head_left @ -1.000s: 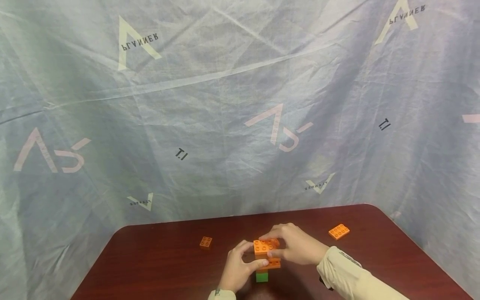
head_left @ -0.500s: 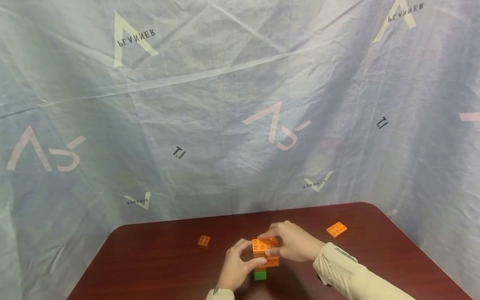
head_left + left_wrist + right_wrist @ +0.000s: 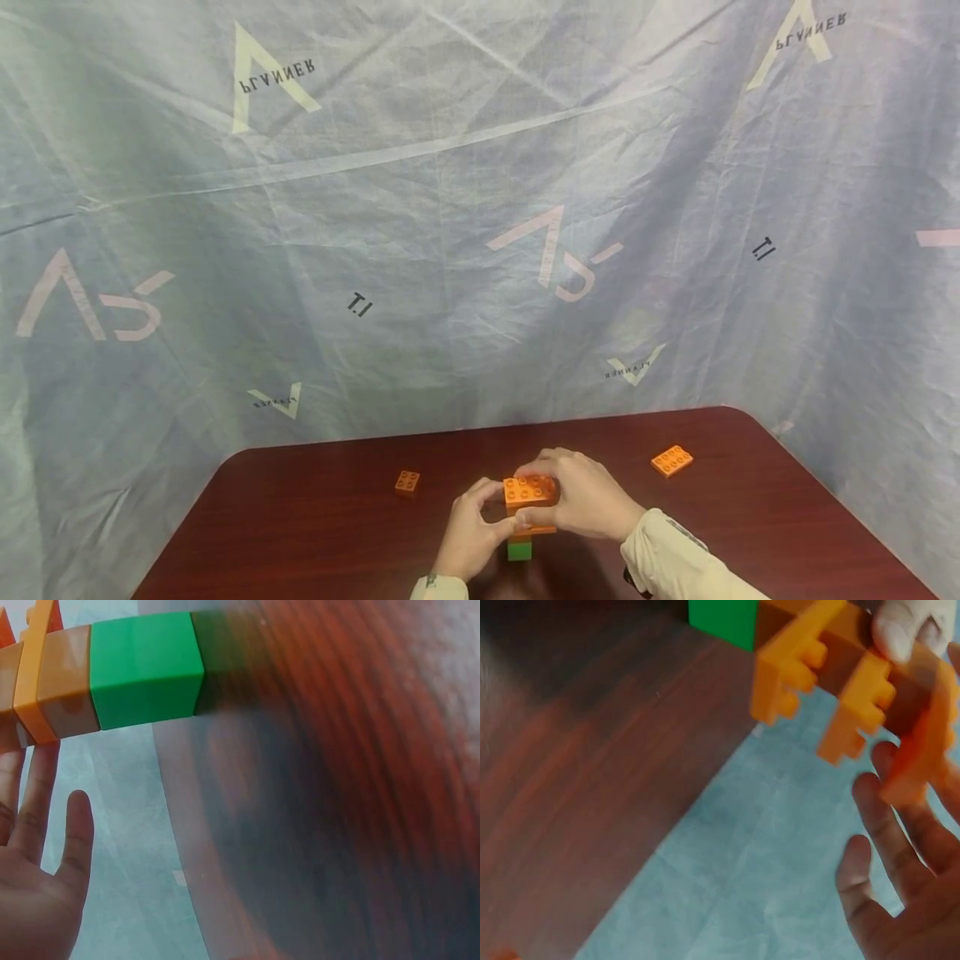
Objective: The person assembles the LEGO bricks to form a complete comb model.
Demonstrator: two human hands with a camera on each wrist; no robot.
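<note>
A tower of toy building bricks stands upright on the table, its green brick (image 3: 519, 551) at the bottom and brownish-orange bricks and thin orange plates above. The studded top plate (image 3: 519, 492) is held by my right hand (image 3: 592, 500), thumb on the near side and fingers behind. Gripping the tower from the left is my left hand (image 3: 471, 537); the two thumbs almost meet. Orange plates (image 3: 855, 709) jut from one side in the right wrist view. In the left wrist view, fingers (image 3: 43, 795) touch the tower above the green brick. The hands hide part of its middle.
A small orange brick (image 3: 407, 482) lies left of the tower. An orange studded plate (image 3: 672, 460) lies at the back right of the dark red table (image 3: 322, 517). Behind the table hangs a printed grey cloth (image 3: 450, 250).
My right thumb has slid left and down toward the left thumb, covering more of the middle plate. The left hand keeps its grip. The head view has shifted slightly.
</note>
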